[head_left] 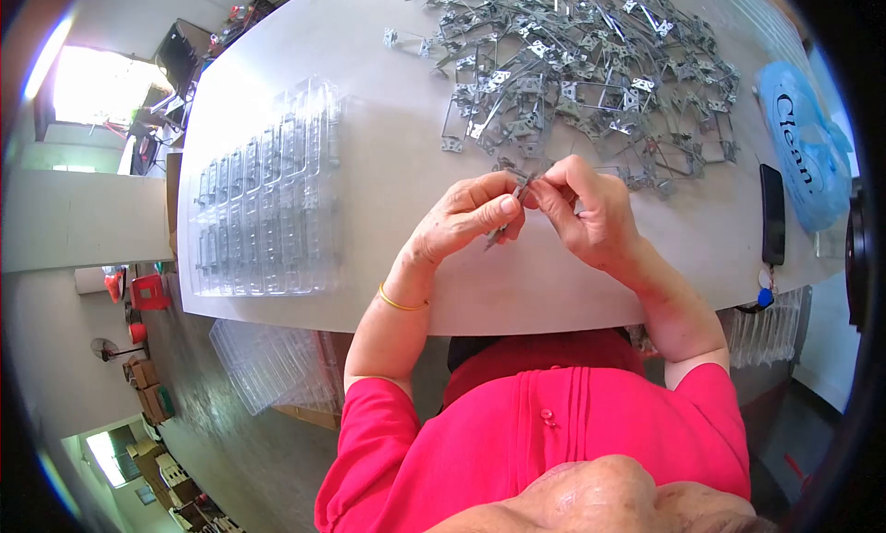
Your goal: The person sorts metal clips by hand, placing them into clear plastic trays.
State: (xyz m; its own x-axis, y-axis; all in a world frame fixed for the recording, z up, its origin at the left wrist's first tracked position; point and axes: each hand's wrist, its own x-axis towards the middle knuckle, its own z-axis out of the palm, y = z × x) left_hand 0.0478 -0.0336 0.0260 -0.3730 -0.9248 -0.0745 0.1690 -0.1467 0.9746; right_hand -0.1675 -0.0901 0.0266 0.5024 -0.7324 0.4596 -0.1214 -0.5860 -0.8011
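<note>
Between my two hands is a small grey metal bracket (pixel 520 193), held above the table near the heap. My left hand (pixel 471 216) is closed on it, with thumb and fingers pinching its lower part. The fingers of my right hand (pixel 591 210) pinch the upper end of the same piece. Its exact shape is partly covered by my fingers. Just beyond my hands lies a large tangled heap of metal brackets (pixel 591 71) with thin wire rods and small plates.
On the left of the white table (pixel 388 284) stand clear plastic trays (pixel 268 191) holding rows of metal parts. A black phone (pixel 772 215) and a blue plastic bag (pixel 805 145) lie at the right edge. More clear trays (pixel 272 362) sit below the table's left front edge.
</note>
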